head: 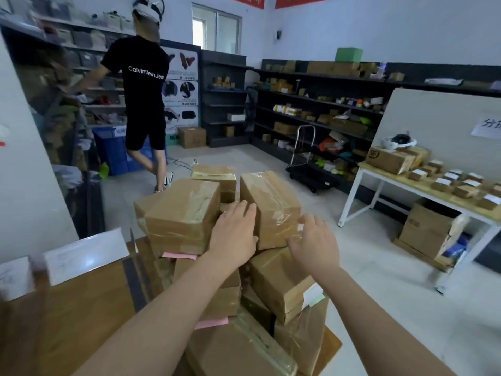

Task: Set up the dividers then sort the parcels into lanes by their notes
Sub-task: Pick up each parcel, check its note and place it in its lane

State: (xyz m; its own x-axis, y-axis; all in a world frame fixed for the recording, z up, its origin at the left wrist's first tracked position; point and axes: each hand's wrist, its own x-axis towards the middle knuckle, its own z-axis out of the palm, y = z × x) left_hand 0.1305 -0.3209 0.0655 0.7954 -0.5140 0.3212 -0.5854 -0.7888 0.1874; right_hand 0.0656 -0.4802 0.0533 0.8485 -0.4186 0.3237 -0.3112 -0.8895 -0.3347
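Observation:
A heap of brown taped cardboard parcels [184,213] is piled at the right end of a wooden table [81,316]. On top lies a tilted parcel [271,202]. My left hand [234,234] presses on its left side and my right hand [315,240] cups its near right corner, so both hands grip it. Pink notes [179,255] and a pale green note [315,298] stick out from parcels lower in the pile. Dark flat divider strips [135,278] lie on the table left of the heap, beside white label cards [86,253].
A person in a black shirt [145,85] stands at the left shelves with their back to me. Dark shelves with boxes [311,104] line the far wall. A hand trolley [306,158] stands by them. A white-legged table [423,191] with small labelled boxes is at right.

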